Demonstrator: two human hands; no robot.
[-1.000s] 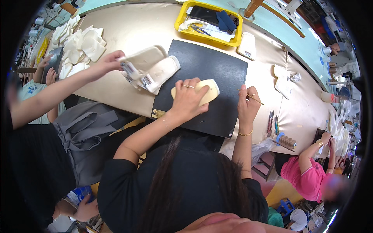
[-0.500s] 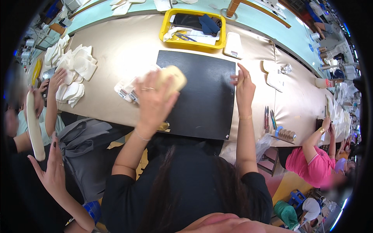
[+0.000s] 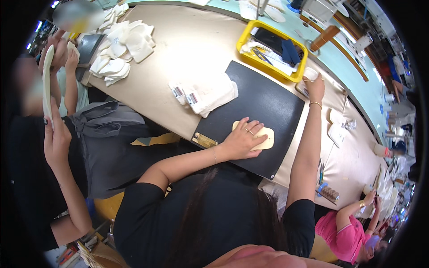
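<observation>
On the black mat lies a pale yellow rounded flat block. My left hand rests over it, fingers spread across its top and gripping its edges. Reaching far right, my right hand has its fingers closed at a white fabric piece beside the yellow tray; part of that piece is hidden under the hand. White fabric pieces with printed labels lie partly on the mat's left side, apart from both hands.
The yellow tray holds a phone, dark blue cloth and scissors. A heap of white pieces lies far left; more fabric, a thread spool lie right. At left, a co-worker's hand holds a long pale strip.
My left hand has brought the yellow block down onto the mat, off the labelled pieces. My right hand has reached forward to the white piece beside the tray. The view has turned.
</observation>
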